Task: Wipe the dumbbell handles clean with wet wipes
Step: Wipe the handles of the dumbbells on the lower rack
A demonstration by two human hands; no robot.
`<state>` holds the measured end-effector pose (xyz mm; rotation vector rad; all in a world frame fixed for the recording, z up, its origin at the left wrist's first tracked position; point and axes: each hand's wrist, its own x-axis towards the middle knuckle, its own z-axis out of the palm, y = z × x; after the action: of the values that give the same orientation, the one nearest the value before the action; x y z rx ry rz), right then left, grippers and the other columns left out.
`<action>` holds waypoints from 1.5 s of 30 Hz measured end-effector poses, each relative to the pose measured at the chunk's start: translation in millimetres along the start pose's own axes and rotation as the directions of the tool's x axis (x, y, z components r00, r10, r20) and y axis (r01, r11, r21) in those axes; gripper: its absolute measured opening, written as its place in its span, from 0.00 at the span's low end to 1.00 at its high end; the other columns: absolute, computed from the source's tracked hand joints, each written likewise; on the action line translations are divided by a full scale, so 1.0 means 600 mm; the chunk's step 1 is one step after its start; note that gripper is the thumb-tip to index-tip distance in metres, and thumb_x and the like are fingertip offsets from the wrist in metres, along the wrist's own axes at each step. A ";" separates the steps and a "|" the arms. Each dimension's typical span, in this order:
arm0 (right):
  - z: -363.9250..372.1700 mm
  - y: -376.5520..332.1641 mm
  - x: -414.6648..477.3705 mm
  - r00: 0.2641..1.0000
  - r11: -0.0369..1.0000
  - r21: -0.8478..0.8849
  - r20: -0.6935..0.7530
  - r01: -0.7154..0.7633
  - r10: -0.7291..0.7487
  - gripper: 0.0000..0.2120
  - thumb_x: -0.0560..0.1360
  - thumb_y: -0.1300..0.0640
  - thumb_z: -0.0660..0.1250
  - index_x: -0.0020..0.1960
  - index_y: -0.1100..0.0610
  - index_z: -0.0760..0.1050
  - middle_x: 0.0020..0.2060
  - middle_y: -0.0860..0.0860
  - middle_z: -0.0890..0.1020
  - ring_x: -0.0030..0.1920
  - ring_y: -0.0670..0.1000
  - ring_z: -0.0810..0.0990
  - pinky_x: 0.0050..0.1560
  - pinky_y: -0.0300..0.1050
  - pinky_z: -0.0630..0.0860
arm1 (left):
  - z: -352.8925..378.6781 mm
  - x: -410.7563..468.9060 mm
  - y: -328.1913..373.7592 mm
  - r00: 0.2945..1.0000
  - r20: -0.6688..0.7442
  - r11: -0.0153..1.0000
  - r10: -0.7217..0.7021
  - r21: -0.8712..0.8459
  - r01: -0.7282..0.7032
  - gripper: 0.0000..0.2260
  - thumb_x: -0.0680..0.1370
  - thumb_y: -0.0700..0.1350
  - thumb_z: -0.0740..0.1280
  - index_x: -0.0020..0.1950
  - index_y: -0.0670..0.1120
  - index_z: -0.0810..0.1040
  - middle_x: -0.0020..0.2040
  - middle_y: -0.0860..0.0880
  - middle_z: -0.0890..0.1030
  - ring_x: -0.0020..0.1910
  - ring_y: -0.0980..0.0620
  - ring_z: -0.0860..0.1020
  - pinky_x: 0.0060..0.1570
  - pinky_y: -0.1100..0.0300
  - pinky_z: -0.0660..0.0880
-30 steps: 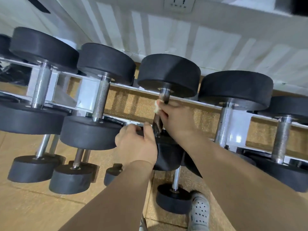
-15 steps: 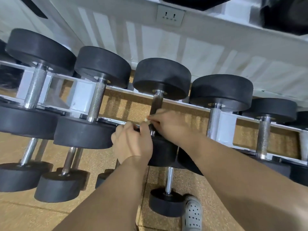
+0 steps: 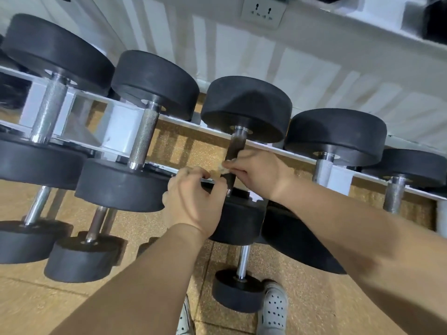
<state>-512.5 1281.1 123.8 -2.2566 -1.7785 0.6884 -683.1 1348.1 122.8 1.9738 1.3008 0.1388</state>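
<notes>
Lower on the dark knurled steel handle now, left hand and right hand pinch a crumpled white wet wipe against it, mid-wipe; next stroke needs firm pressure.

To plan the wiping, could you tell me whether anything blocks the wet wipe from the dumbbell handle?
Nothing visible: the wet wipe, held by right hand and left hand, lies against the dark handle.

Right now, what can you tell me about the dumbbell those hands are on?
The middle dumbbell lies across the white rack, two black rubbery round heads joined by a metal handle that looks darker than its neighbours'. The right hand and left hand pinch a crumpled wipe against the handle's lower part.
</notes>
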 end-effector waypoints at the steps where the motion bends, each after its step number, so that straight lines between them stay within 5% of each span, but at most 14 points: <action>1: -0.007 0.007 0.013 0.999 0.998 -0.061 -0.046 0.005 -0.007 0.14 0.82 0.51 0.62 0.64 0.48 0.80 0.52 0.50 0.83 0.52 0.54 0.82 0.52 0.52 0.79 | 0.000 0.001 0.000 1.000 -0.001 1.000 0.011 0.003 -0.011 0.25 0.72 0.65 0.53 0.53 0.51 0.81 0.53 0.53 0.78 0.55 0.45 0.75 0.56 0.43 0.74; 4: -0.021 0.003 0.045 0.943 0.989 -0.053 -0.312 -0.141 0.118 0.11 0.81 0.55 0.65 0.61 0.51 0.83 0.50 0.52 0.86 0.50 0.54 0.84 0.53 0.52 0.81 | -0.002 0.000 -0.002 1.000 0.005 1.000 0.014 -0.008 -0.014 0.25 0.72 0.64 0.55 0.54 0.51 0.82 0.52 0.53 0.79 0.56 0.46 0.75 0.57 0.43 0.73; 6: -0.012 -0.007 0.046 0.914 0.982 0.011 -0.363 -0.188 0.179 0.10 0.81 0.56 0.66 0.57 0.53 0.84 0.47 0.52 0.86 0.48 0.54 0.84 0.51 0.51 0.81 | 0.000 0.001 -0.004 1.000 0.013 1.000 0.002 -0.024 -0.002 0.22 0.74 0.62 0.57 0.52 0.50 0.82 0.51 0.52 0.79 0.55 0.46 0.74 0.58 0.44 0.72; 8: 0.004 -0.018 0.028 0.958 0.993 0.014 -0.260 -0.121 0.121 0.09 0.79 0.58 0.68 0.55 0.53 0.85 0.44 0.53 0.84 0.44 0.55 0.83 0.47 0.50 0.81 | 0.002 0.001 -0.005 1.000 0.014 0.999 -0.007 -0.033 0.008 0.19 0.74 0.60 0.59 0.50 0.50 0.81 0.50 0.53 0.78 0.54 0.46 0.73 0.57 0.47 0.70; 12: -0.009 -0.029 0.013 0.984 1.000 0.016 0.178 0.014 -0.017 0.12 0.81 0.55 0.63 0.61 0.48 0.81 0.48 0.49 0.80 0.49 0.53 0.80 0.49 0.45 0.75 | 0.001 0.002 -0.006 1.000 0.001 0.999 0.000 -0.038 0.000 0.15 0.75 0.60 0.59 0.46 0.50 0.79 0.46 0.53 0.77 0.51 0.45 0.73 0.54 0.47 0.71; 15: -0.024 -0.012 0.045 0.999 0.965 -0.257 0.014 -0.046 0.051 0.14 0.82 0.58 0.62 0.64 0.48 0.79 0.51 0.51 0.81 0.50 0.55 0.82 0.49 0.45 0.77 | 0.003 0.002 -0.007 1.000 -0.002 0.999 0.005 -0.048 -0.005 0.17 0.75 0.60 0.58 0.47 0.50 0.80 0.47 0.52 0.78 0.51 0.45 0.74 0.55 0.45 0.72; 18: -0.021 -0.010 0.056 0.956 0.953 -0.194 -0.226 -0.235 0.189 0.12 0.81 0.60 0.63 0.60 0.51 0.81 0.48 0.54 0.84 0.45 0.57 0.84 0.48 0.49 0.82 | 0.002 0.002 -0.006 1.000 -0.008 0.998 0.017 -0.064 -0.017 0.22 0.74 0.62 0.54 0.47 0.50 0.81 0.48 0.52 0.79 0.52 0.45 0.74 0.56 0.44 0.71; 24: -0.003 -0.033 0.015 0.983 0.999 0.034 0.179 -0.040 0.033 0.13 0.81 0.54 0.62 0.60 0.45 0.82 0.52 0.48 0.82 0.53 0.50 0.80 0.53 0.45 0.76 | 0.001 0.001 -0.009 1.000 0.005 0.997 0.013 -0.078 -0.013 0.24 0.74 0.63 0.52 0.47 0.49 0.81 0.48 0.51 0.80 0.53 0.43 0.74 0.55 0.45 0.71; 26: -0.013 -0.020 0.027 0.982 0.999 -0.029 0.186 -0.016 0.021 0.14 0.82 0.55 0.61 0.63 0.45 0.80 0.56 0.49 0.82 0.56 0.52 0.79 0.55 0.46 0.76 | 0.002 0.002 -0.008 1.000 0.003 0.997 0.007 -0.083 -0.006 0.24 0.74 0.62 0.52 0.47 0.49 0.81 0.48 0.51 0.80 0.52 0.43 0.74 0.55 0.45 0.71; 28: -0.021 -0.005 0.042 0.996 0.991 -0.108 0.029 -0.083 0.087 0.14 0.82 0.56 0.61 0.64 0.46 0.80 0.58 0.51 0.82 0.57 0.54 0.81 0.58 0.47 0.76 | 0.003 0.002 -0.007 1.000 0.004 0.995 -0.006 -0.100 0.007 0.24 0.74 0.62 0.52 0.47 0.49 0.82 0.48 0.51 0.80 0.52 0.43 0.75 0.55 0.45 0.71; 31: -0.011 -0.005 0.034 0.940 0.961 0.150 -0.218 -0.234 0.263 0.11 0.80 0.55 0.66 0.60 0.48 0.83 0.52 0.50 0.83 0.50 0.51 0.82 0.56 0.45 0.78 | 0.002 0.001 -0.007 1.000 0.009 0.994 -0.006 -0.112 0.007 0.25 0.74 0.63 0.51 0.47 0.49 0.81 0.47 0.51 0.80 0.52 0.43 0.75 0.54 0.46 0.70; 36: 0.032 -0.033 -0.020 0.942 0.839 0.466 -0.034 -0.281 0.334 0.07 0.73 0.49 0.75 0.50 0.46 0.86 0.41 0.41 0.80 0.42 0.42 0.79 0.46 0.42 0.77 | -0.001 -0.001 -0.006 0.999 0.034 0.998 0.024 -0.059 -0.022 0.26 0.74 0.62 0.49 0.47 0.46 0.80 0.46 0.48 0.79 0.49 0.42 0.74 0.48 0.49 0.68; 40: 0.032 -0.030 -0.011 0.910 0.806 0.503 -0.085 -0.313 0.407 0.03 0.73 0.53 0.75 0.47 0.47 0.83 0.37 0.41 0.79 0.39 0.38 0.76 0.40 0.31 0.68 | -0.006 -0.001 -0.004 0.997 0.037 0.998 0.064 -0.023 -0.063 0.28 0.75 0.64 0.49 0.46 0.47 0.80 0.46 0.50 0.80 0.50 0.44 0.74 0.49 0.48 0.69; 45: 0.048 -0.027 0.000 0.825 0.766 0.569 -0.249 -0.300 0.508 0.03 0.75 0.56 0.73 0.48 0.49 0.81 0.33 0.43 0.78 0.34 0.41 0.74 0.37 0.34 0.70 | -0.007 0.001 0.002 0.999 0.052 0.999 0.009 -0.050 -0.007 0.16 0.74 0.63 0.51 0.37 0.56 0.72 0.40 0.56 0.74 0.49 0.44 0.75 0.53 0.45 0.73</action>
<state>-540.0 1281.5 105.2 -2.2027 -0.7865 0.6204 -683.8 1350.6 126.0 1.9279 1.2444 0.1214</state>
